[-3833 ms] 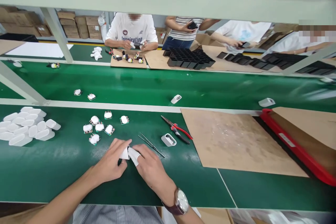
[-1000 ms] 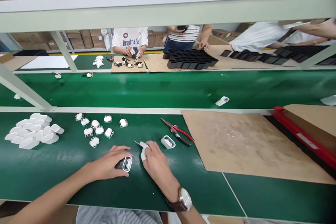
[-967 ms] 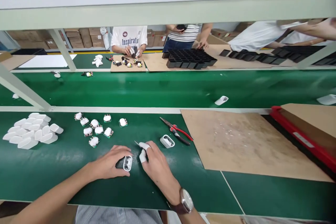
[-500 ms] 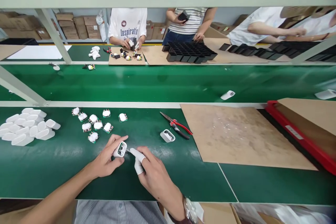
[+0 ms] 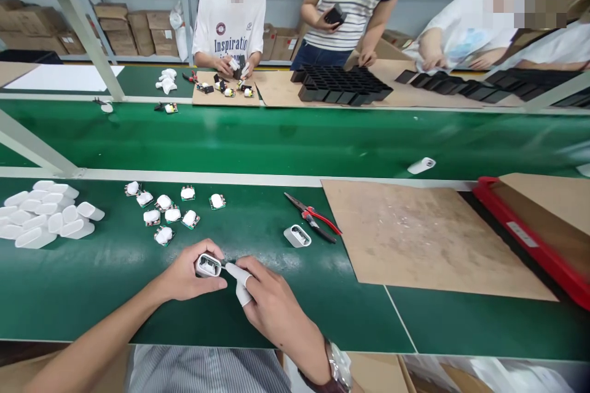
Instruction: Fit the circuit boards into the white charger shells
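Left hand point(image 5: 188, 271): fingers curled on the white case point(image 5: 208, 265), open end toward the viewer, parts showing inside. Right hand point(image 5: 271, 301): fingers pinched on a thin metal tool point(image 5: 224, 266), its tip by the case's 3 o'clock rim; contact unclear.

Risks, my judgement: tip slipping off the rim could scratch parts or jab the left hand; a loose left grip could let the case roll. Reaching toward 11 o'clock could scatter circuit modules point(image 5: 173, 215) on the worktop point(image 5: 258, 221). Pliers point(image 5: 310, 214), 2 o'clock: a knock could push them against the second case point(image 5: 297, 236).
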